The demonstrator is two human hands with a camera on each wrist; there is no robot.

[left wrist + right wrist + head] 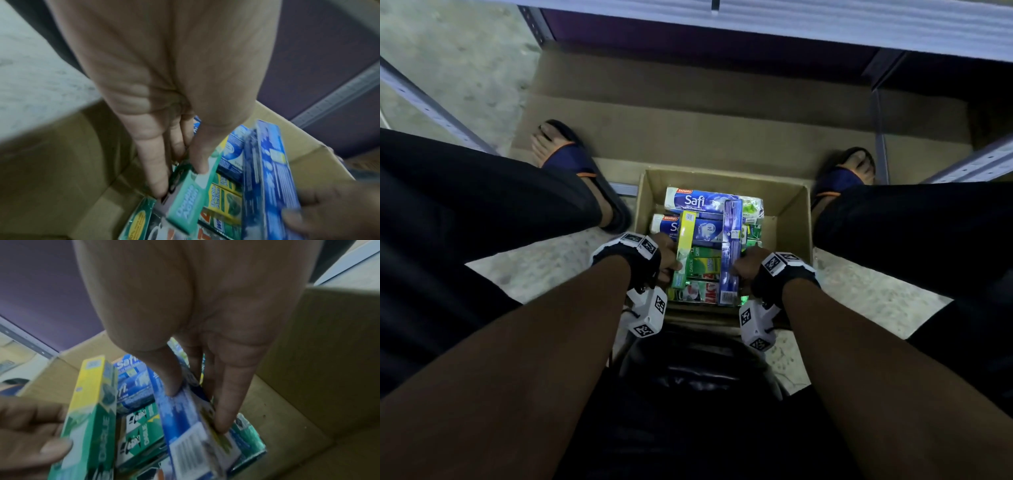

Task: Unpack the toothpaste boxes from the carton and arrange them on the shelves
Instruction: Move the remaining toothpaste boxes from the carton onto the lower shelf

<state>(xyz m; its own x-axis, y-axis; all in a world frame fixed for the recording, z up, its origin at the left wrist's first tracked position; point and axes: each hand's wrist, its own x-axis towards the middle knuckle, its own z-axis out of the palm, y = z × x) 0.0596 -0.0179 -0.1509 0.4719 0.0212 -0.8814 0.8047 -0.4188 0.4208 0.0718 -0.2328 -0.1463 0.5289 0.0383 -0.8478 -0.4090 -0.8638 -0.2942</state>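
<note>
An open brown carton [792, 219] sits on the floor between my feet, holding several toothpaste boxes, with blue Safi boxes [700, 202] at its far side. My left hand [669, 262] pinches a green-and-yellow Darlie box [685, 245] near its lower end. In the left wrist view the thumb and fingers of that hand [180, 180] grip this box [188, 196] from both sides. My right hand [744, 265] holds a long blue box [731, 250] beside it. The right wrist view shows that hand [197, 408] pinching the blue box [185, 423] above the packed boxes.
Flattened cardboard [688, 116] lies on the floor under the rack. A grey shelf edge [808, 31] runs across the top, and metal uprights [431, 109] stand to the left and right. My sandalled feet [571, 161] flank the carton. A dark seat [698, 377] is below my arms.
</note>
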